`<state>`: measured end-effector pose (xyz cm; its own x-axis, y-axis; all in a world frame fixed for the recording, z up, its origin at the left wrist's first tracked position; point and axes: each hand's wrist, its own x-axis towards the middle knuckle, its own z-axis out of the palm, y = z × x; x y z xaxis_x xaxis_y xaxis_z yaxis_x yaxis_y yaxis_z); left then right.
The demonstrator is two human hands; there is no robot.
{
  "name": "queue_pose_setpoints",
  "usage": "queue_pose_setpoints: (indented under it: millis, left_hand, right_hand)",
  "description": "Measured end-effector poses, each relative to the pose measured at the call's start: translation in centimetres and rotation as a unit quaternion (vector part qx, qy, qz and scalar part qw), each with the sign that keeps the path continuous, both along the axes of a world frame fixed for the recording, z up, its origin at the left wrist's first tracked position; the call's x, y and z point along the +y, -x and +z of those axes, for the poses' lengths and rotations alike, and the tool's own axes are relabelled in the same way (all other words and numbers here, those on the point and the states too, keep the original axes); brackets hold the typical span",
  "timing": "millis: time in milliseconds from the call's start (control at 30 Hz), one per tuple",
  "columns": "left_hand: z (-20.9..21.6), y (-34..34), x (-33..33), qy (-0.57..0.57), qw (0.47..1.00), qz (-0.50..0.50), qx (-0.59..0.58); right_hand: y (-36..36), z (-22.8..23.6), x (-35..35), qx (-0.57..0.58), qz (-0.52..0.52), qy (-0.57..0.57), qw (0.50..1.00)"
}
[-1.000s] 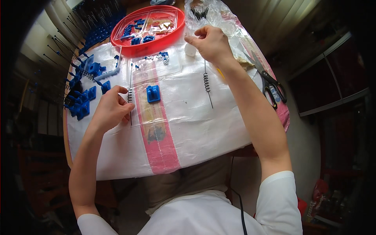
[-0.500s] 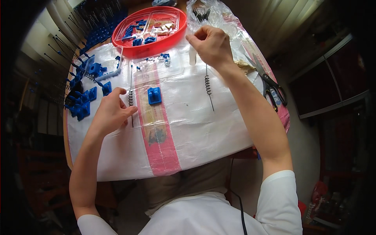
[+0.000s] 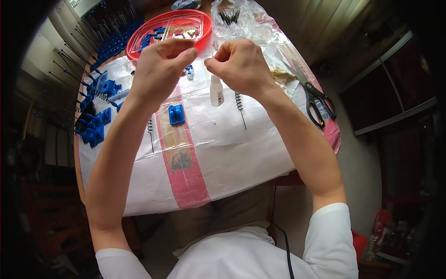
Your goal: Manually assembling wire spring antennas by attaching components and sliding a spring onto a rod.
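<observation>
Both of my hands are raised over the far middle of the table, close together. In my right hand (image 3: 241, 65) is a small white bottle (image 3: 216, 94) with a narrow neck, hanging below the pinched thumb and forefinger. Facing it, my left hand (image 3: 160, 72) has its fingers curled toward the thumb; anything between them is hidden. Below the left forearm lies a black wire coil (image 3: 150, 128), its upper part covered. A second black wire coil (image 3: 239, 104) lies below my right hand. Between the two coils sits a blue plastic block (image 3: 176, 114).
A red round tray (image 3: 206, 35) with small blue and brass-coloured parts stands at the back. Blue parts (image 3: 95, 128) and upright coiled wires crowd the left. Black-handled scissors (image 3: 318, 100) lie at the right edge, near a clear plastic bag (image 3: 253, 25).
My left hand has left the left coil and risen up and right, toward my right hand. The right hand has shifted slightly left, and more of the white bottle shows.
</observation>
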<state>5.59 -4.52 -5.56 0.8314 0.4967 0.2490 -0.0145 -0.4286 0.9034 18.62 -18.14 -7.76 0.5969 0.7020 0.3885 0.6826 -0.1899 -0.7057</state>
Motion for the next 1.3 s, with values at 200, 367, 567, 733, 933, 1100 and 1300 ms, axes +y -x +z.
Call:
queue_pose_setpoints:
  millis: [200, 367, 567, 733, 933, 1100, 1300]
  left_hand:
    - [0.1, -3.2, -1.2, 0.074, 0.996, -0.03, -0.048]
    - [0.1, -3.9, -1.6, 0.099, 0.993, -0.04, -0.045]
    - [-0.2, -4.2, -1.8, 0.138, 0.988, -0.056, -0.041]
    - [-0.2, -4.0, -2.1, 0.192, 0.977, -0.075, -0.045]
    - [-1.2, -3.5, -2.4, 0.186, 0.977, -0.093, -0.056]
    - [-0.8, -2.9, -3.1, 0.153, 0.982, -0.09, -0.058]
    - [-1.2, -3.3, -3.5, 0.161, 0.983, -0.08, -0.046]
  right_hand:
    - [0.1, 0.4, -1.2, 0.021, 0.009, 0.031, 0.999]
    - [0.4, 0.2, -1.7, 0.031, 0.014, 0.038, 0.999]
    - [0.0, -0.4, -2.2, 0.052, 0.029, 0.033, 0.998]
    - [0.6, -0.7, -2.6, 0.08, 0.011, -0.017, 0.997]
    - [1.0, -2.3, -3.3, 0.043, 0.018, -0.03, 0.998]
    - [-2.8, -0.6, -9.0, -0.073, -0.086, 0.032, 0.993]
    - [-5.2, -0.8, -13.2, -0.057, -0.086, 0.231, 0.967]
